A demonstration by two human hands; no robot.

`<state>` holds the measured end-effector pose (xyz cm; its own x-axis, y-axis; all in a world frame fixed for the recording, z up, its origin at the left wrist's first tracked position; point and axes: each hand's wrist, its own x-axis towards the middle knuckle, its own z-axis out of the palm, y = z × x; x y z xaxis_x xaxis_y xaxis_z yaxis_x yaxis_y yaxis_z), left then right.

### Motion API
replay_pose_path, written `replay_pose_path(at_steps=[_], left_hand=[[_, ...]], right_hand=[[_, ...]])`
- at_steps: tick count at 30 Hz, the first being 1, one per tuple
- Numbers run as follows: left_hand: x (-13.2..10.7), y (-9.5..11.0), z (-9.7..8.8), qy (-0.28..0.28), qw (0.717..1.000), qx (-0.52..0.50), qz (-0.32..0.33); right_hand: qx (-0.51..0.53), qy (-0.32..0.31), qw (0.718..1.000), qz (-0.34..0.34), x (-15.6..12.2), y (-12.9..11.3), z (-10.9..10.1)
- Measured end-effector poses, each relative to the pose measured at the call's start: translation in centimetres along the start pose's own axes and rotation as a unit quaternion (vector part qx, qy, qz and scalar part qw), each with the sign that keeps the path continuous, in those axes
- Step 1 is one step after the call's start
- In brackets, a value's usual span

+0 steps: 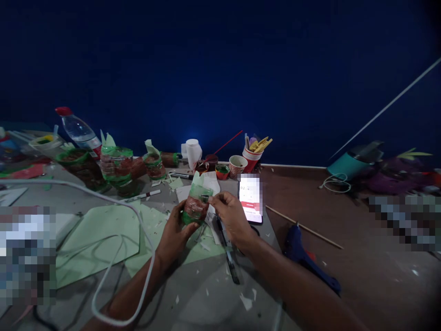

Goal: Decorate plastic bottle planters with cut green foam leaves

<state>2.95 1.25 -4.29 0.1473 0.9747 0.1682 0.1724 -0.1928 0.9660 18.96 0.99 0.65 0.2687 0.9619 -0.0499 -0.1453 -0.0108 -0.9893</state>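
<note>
In my left hand (178, 233) is a small painted cup (197, 206), with fingers wrapped round its lower part. Green and reddish-brown bands cover the cup, and a pale green paper piece stands up from its top. My right hand (230, 213) is at the cup's right side, thumb and fingertips pinched together beside a small dark patch on the wall. What lies in that pinch, if anything, is too small to make out. Below the right hand, a black pen (227, 255) rests on the grey table (193, 299).
Similar painted containers (117, 165) stand at the back left near a plastic bottle (77, 128). Pale green sheets (103, 239) and paper scraps lie around, crossed by a white cable (151, 248). A lit phone (251, 200), wooden stick (306, 227) and blue glue gun (306, 257) are right.
</note>
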Motion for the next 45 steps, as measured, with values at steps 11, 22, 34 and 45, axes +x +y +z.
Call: replay_pose_path(at_steps=[11,22,34,45], left_hand=[[0.3,-0.1,-0.2,0.001,0.999,0.017,0.027],[0.0,0.1,-0.2,0.007,1.0,0.007,0.026],[0.2,0.6,-0.4,-0.016,0.996,-0.086,0.017],[1.4,2.6,-1.4,0.089,0.988,-0.121,-0.019]], right_hand=[[-0.167,-0.025,0.952,-0.257,-0.9,-0.9,-0.8],[-0.292,-0.069,0.906,-0.299,-1.1,-0.3,-0.8],[-0.175,-0.027,0.952,-0.249,-0.9,-1.2,-0.9],[-0.494,-0.281,0.806,-0.164,0.0,-3.0,-2.8]])
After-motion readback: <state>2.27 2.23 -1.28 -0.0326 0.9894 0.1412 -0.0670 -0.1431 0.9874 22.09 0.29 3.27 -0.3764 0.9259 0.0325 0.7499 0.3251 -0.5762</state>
